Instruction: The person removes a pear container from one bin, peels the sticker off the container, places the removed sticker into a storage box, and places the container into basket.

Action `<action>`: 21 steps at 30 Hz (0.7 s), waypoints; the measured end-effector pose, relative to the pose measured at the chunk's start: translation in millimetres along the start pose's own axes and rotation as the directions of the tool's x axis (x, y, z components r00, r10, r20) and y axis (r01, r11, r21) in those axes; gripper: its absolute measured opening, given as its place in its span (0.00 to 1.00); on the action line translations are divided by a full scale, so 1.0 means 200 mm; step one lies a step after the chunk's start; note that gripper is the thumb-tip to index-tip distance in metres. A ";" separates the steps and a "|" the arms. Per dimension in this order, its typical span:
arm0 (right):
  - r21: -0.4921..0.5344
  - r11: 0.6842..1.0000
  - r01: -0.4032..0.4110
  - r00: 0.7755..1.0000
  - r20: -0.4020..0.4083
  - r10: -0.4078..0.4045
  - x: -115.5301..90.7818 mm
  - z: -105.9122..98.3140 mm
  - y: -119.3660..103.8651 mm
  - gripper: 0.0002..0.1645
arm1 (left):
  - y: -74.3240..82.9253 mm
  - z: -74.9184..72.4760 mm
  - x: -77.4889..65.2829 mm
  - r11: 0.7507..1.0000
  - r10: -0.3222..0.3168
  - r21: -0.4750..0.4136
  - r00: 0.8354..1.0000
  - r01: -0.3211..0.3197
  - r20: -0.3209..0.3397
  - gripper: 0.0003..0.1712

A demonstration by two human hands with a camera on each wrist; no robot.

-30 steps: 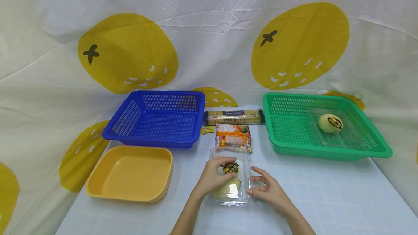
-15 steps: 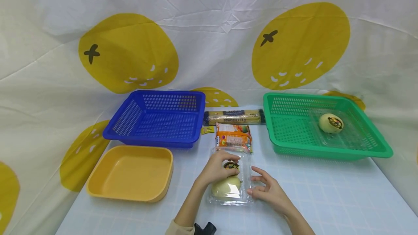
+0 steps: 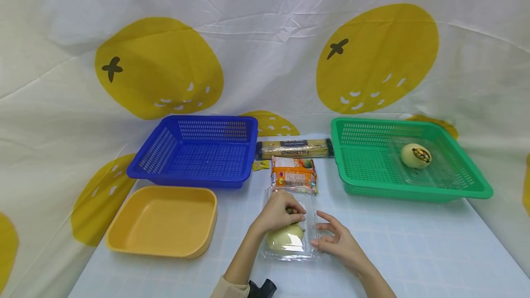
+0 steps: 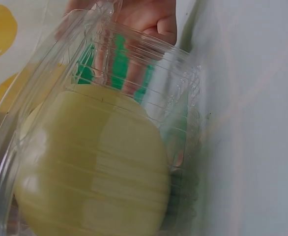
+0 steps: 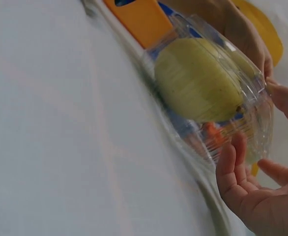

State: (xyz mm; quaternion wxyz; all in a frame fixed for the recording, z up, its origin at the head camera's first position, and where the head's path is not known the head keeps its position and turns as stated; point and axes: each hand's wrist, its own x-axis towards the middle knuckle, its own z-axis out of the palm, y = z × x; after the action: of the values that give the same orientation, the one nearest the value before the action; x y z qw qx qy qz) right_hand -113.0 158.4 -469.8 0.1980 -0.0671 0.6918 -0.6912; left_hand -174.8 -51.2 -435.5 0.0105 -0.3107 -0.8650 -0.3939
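Note:
In the head view a clear plastic box (image 3: 309, 247) lies in the front middle, its lid down over a pale yellow-green melon (image 3: 285, 238). My left hand (image 3: 276, 211) is over the lid, thumb and index fingertips close together, fingers curled round a round dark label (image 3: 288, 210) that they mostly cover. Beside the box's right wall, my right hand (image 3: 341, 245) has its fingers loosely spread, fingertips right at the edge. The left wrist view shows the melon (image 4: 95, 167) close up through the plastic. From the right wrist, the right hand (image 5: 262, 191) appears at the box's side.
A yellow tub (image 3: 165, 224) and a blue basket (image 3: 194, 180) stand left. Behind the box lie an orange packet (image 3: 293, 171), a small yellow sachet (image 3: 261, 165) and a spaghetti pack (image 3: 296, 148). The green basket (image 3: 410, 194) at right holds another boxed melon (image 3: 414, 156).
My left thumb and fingers have drawn together over the label, hiding most of it. The left sleeve and a black wrist device have come into view. The right hand stays by the box.

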 end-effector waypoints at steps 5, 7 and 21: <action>0.000 1.000 -0.004 1.000 -0.006 0.004 0.00 0.00 0.00 0.51 | -0.01 0.01 -0.01 1.000 -0.003 0.004 1.000 0.003 -0.002 0.02; -0.001 1.000 -0.005 1.000 -0.009 0.005 0.00 0.00 0.00 0.51 | -0.01 0.00 -0.01 1.000 -0.006 0.000 1.000 0.006 0.005 0.02; 0.007 1.000 -0.007 1.000 -0.014 0.007 0.00 0.01 0.00 0.51 | -0.03 -0.02 -0.02 0.997 -0.019 -0.069 1.000 0.019 0.006 0.05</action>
State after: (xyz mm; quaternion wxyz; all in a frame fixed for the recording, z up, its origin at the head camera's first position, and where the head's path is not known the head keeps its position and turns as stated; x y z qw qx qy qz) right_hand -112.9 157.1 -470.8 0.1959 -0.0593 0.6910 -0.6932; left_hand -175.1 -58.5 -437.5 -0.0062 -0.3036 -0.8538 -0.4230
